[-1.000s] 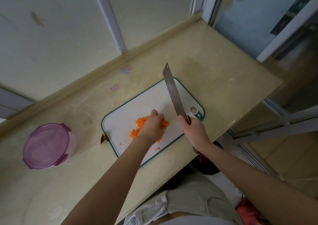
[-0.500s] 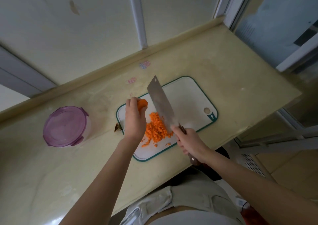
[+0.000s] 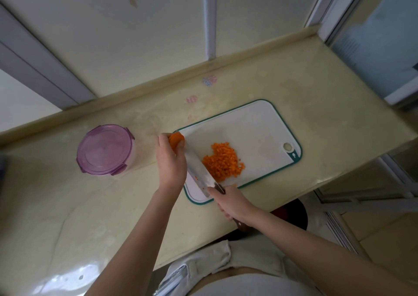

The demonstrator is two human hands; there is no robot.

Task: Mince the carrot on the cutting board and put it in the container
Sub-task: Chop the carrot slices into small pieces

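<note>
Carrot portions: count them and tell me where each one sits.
2. An uncut chunk is gripped in the left hand at the cutting board's left end; a minced pile lies mid-board, right of the knife. Small bits may be hidden.

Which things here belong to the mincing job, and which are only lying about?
Job: carrot piece held by left hand; minced carrot; knife gripped by right hand; cutting board; lidded container.
Lying about: stickers on the counter.

The minced carrot point(image 3: 222, 161) lies on the cutting board point(image 3: 253, 126); the cleaver point(image 3: 196, 166) stands left of it; the container point(image 3: 105, 149) sits farther left on the counter point(image 3: 67, 205).
</note>
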